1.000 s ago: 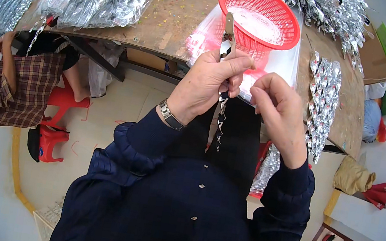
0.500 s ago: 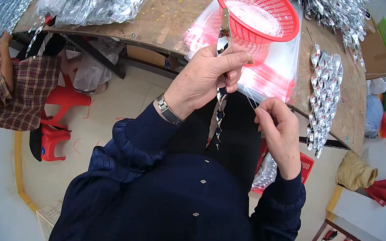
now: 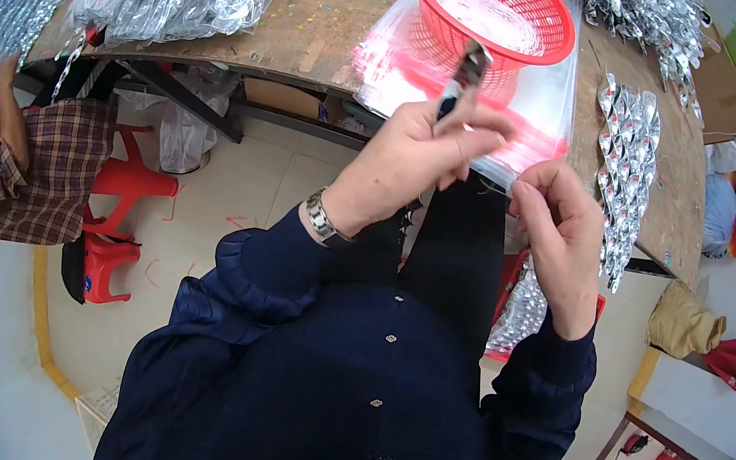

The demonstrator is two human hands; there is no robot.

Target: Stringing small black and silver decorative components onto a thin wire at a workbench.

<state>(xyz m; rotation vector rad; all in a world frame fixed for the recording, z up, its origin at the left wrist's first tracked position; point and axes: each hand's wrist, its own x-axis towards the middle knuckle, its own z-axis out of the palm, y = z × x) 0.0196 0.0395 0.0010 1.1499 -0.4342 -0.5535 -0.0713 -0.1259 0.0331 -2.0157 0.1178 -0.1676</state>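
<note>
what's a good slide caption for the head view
Left hand holding a shiny strip, right hand close by, near a red basket at a wooden table.

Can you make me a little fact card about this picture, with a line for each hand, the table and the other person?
Left hand: grips a shiny strip, a bit blurred
Right hand: thumb and finger pinched together; anything between is too small to tell
Table: brown, holding a red basket, clear plastic bags with reddish parts, and silver twists
Other person: at the left, in a checked shirt
</note>
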